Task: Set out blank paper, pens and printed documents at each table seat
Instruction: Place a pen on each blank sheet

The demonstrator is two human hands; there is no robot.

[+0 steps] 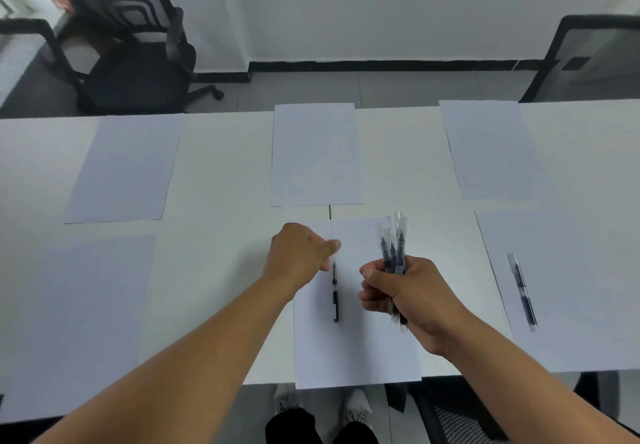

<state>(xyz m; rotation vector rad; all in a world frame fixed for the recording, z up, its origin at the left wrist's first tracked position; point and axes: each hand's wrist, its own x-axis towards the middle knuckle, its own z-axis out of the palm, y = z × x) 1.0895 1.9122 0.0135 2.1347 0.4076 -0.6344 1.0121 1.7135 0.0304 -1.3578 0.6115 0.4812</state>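
Six blank sheets lie on the white table (225, 173), three along the far edge and three along the near edge. A black pen (335, 293) lies on the near middle sheet (356, 350). My left hand (299, 253) hovers at this pen's far end with its fingers curled and thumb stretched out; whether it still pinches the pen is unclear. My right hand (405, 296) grips a bundle of several wrapped pens (393, 243), upright over the same sheet. Another wrapped pen (522, 293) lies on the near right sheet (568, 291). The near left sheet (79, 308) carries no pen.
The far sheets, left (126, 166), middle (315, 154) and right (491, 149), are bare. A black office chair (138, 63) stands beyond the table at the left, and another chair's back (588, 59) at the far right. My shoes (356, 409) show below the near edge.
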